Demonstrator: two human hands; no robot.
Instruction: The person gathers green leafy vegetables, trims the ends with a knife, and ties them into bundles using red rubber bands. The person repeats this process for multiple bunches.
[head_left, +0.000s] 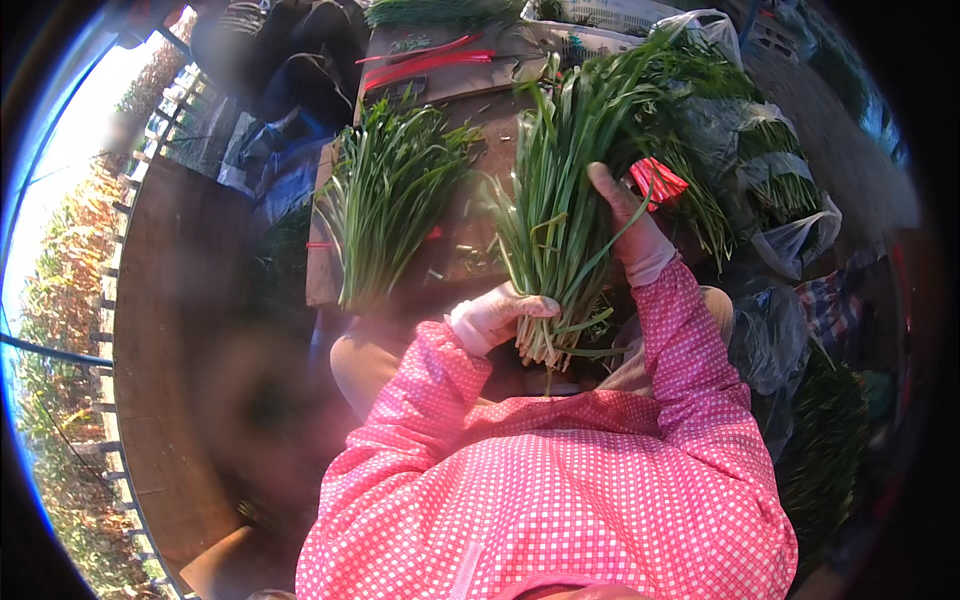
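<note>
A thick bunch of green leafy stalks, apparently garlic chives, stands tilted over my lap, pale cut ends toward me. My left hand, in a thin pale glove, grips it near those ends with the thumb across the front. Higher up, on the right side, my right hand holds the leaves; its thumb shows and its fingers are hidden behind them. Left of it a second bunch of chives lies on the wooden board. A bundle of red ties is just beyond my right hand.
Long red strips lie at the board's far end. Plastic-wrapped bunches are piled at the right, near a white crate. Loose greens lie by my right side. Another person's dark-clad legs are at the far left.
</note>
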